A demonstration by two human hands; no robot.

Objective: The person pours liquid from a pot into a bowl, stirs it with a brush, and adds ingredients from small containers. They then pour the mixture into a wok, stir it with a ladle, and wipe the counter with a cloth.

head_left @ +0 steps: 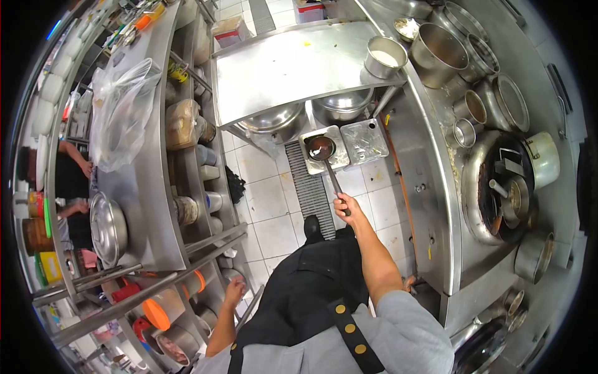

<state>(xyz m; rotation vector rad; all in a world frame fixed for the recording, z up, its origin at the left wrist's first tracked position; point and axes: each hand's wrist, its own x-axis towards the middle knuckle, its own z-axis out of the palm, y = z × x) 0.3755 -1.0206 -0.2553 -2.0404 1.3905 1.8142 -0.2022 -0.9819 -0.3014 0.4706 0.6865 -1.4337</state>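
Note:
My right hand (347,207) is closed round the long handle of a dark ladle (320,148), stretched out ahead of me. The ladle's bowl, with something whitish and shiny in it, is over a square metal container (339,159) near the floor. Right beside that container is a second one with a clear, wrinkled cover (366,142). Low at the left, near the shelf rails, my left hand (235,290) hangs with its fingers partly curled; whether it holds anything is too small to tell.
A steel table (280,68) stands ahead, bearing a pot of white contents (385,57). Large pots sit beneath it. On the right runs a stove counter (439,187) with pots and a wok. Stocked shelves line the left; beyond them another person (71,168) stands. A floor drain (299,168) lies ahead.

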